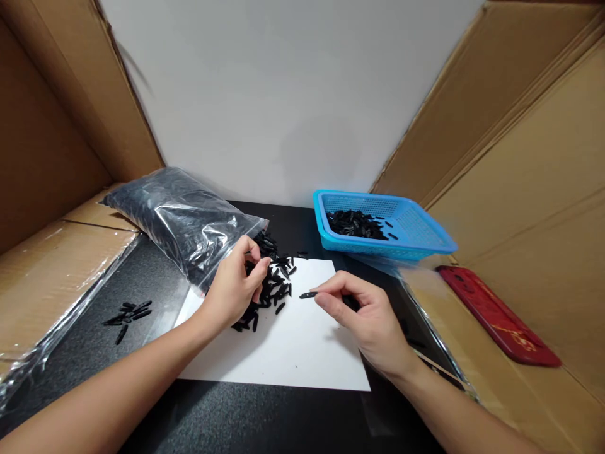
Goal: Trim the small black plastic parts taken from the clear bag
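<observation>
A white sheet point(293, 347) lies on the black table, with a loose pile of small black plastic pieces point(276, 284) at its far left corner. My left hand point(234, 290) rests on that pile, fingers curled and pinching among the pieces. My right hand point(368, 315) hovers over the sheet to the right and pinches one small black piece point(308, 294) between thumb and forefinger, its tip pointing left toward the pile. A clear plastic bag point(179, 217) full of the same black pieces lies behind my left hand, its mouth open toward the pile.
A blue mesh basket point(416, 230) holding black pieces stands at the back right. Several black pieces point(128, 313) lie apart at the left on the table. A red flat object point(496, 321) rests on cardboard at the right. Cardboard walls flank both sides.
</observation>
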Tool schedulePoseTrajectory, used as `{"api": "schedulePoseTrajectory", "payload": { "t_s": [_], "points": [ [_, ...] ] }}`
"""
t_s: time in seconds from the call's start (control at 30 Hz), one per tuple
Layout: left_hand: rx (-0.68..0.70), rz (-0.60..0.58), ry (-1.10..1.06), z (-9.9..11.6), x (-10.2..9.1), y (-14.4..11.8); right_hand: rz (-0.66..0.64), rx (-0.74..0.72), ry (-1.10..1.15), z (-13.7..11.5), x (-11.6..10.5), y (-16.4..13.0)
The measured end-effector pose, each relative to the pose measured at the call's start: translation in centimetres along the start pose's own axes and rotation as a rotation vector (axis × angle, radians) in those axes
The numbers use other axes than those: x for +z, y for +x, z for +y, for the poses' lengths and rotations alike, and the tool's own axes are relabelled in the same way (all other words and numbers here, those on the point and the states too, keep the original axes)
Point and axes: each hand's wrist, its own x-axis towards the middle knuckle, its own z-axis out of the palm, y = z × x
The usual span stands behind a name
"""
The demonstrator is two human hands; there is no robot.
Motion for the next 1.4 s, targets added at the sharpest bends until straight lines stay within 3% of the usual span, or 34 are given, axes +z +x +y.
{"api": "schedulePoseTrajectory", "payload": {
  "t_s": [0.17, 0.27, 0.4, 0.53, 0.6, 0.73, 0.93, 1.03, 1.2, 1.3, 1.4],
  "points": [
    [-0.385, -0.117, -0.557, 0.7, 0.9, -0.6, -0.134, 0.394, 0.637, 0.3, 0.1, 0.5],
    [-0.44, -0.184, -0.641, 1.1, 1.3, -1.1, -0.19, 0.5, 0.815, 0.3, 0.2, 0.7],
    [-0.388, -0.202, -0.613, 1.1, 2.0, -1.8, -0.175, 0.448, 0.596, 0.7, 0.8, 0.3],
    [-0.381, -0.211, -0.612, 1.0, 2.9, -2.5, -0.096, 0.104, 0.046, 0.8, 1.9, -0.6],
    [-0.394, -0.208, -0.623, 1.0, 3.3, -2.7, -0.119, -0.04, -0.124, 0.6, 2.4, -1.0],
    [-0.467, -0.186, -0.653, 0.9, 3.6, -2.9, -0.199, -0.116, -0.154, 0.2, 2.8, -1.2],
    [-0.481, -0.284, -0.67, 1.4, 3.4, -3.2, -0.11, 0.028, -0.152, 0.6, 2.4, -0.7],
    [-0.617, -0.303, -0.749, 1.6, 3.0, -3.0, -0.024, 0.043, -0.117, 0.7, 1.8, -0.2],
    [-0.897, -0.236, -0.824, 2.0, 2.2, -2.5, 0.074, -0.02, -0.179, 0.6, 0.9, 0.1],
    [-0.895, -0.18, -0.863, 2.1, 1.9, -2.2, 0.094, -0.045, -0.207, 0.5, 0.7, 0.0],
    [-0.866, -0.214, -0.912, 2.2, 1.8, -2.2, 0.121, -0.061, -0.213, 0.5, 0.6, -0.2]
  ]
}}
